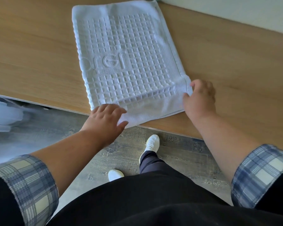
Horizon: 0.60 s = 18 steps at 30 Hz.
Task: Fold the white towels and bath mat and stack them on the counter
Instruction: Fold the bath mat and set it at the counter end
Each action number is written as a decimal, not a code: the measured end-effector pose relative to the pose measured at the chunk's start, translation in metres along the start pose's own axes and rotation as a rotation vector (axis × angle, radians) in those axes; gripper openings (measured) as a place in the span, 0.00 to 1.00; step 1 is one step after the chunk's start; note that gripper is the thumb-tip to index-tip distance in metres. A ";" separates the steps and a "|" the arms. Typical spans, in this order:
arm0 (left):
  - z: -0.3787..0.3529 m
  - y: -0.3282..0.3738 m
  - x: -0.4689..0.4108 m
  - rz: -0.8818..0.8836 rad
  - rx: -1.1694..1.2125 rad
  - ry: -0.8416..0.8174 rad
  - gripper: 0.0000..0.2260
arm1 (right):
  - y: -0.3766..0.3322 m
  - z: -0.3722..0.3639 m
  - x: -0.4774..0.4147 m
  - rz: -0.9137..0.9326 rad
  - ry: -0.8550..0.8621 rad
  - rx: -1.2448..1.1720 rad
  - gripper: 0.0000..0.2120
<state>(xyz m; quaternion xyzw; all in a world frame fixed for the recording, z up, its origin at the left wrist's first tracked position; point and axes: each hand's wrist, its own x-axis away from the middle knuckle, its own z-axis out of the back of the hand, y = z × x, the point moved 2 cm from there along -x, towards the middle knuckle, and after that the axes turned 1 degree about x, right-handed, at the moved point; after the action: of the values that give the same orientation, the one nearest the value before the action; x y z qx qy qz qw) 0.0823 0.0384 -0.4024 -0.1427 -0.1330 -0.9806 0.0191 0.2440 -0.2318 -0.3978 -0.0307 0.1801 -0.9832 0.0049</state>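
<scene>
Pale wall [235, 10], light wooden counter [31, 54], grey plank floor [178, 160].

Rolled blue plaid sleeves [28, 185]; black top [145, 201]; dark, perhaps navy, trousers [152, 163]; white laced shoes [152, 142].

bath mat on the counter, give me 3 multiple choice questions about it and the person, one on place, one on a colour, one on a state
1. Where does the white waffle-textured bath mat lie?
A. On the floor
B. On the light wooden counter
C. Over a chair back

2. What colour are the rolled-up sleeves?
A. Plain red
B. Green stripes
C. Blue and cream plaid

3. What is the right hand doing?
A. Pinching the mat's near right corner
B. Hanging idle, clear of the mat
C. Pressing flat on the mat's middle

Answers: 1 B, the mat is spread on the wood, one near corner just past the edge. 2 C, both cuffs show the check. 3 A, its fingers curl round the corner fabric.
</scene>
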 end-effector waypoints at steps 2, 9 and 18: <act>0.002 0.009 -0.024 -0.079 0.033 -0.034 0.27 | -0.034 -0.012 0.000 0.245 0.001 -0.032 0.13; -0.014 0.008 -0.110 -0.177 -0.174 -0.121 0.30 | -0.040 -0.070 0.008 0.304 -0.153 0.106 0.38; 0.014 0.021 -0.169 -0.064 -0.073 0.057 0.29 | -0.035 -0.076 0.010 0.311 -0.052 0.001 0.50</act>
<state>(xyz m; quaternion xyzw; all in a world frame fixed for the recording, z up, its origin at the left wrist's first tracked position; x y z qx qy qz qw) 0.2501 0.0219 -0.4321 -0.1112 -0.1009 -0.9886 -0.0139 0.2298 -0.1720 -0.4558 -0.0279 0.1821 -0.9695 0.1618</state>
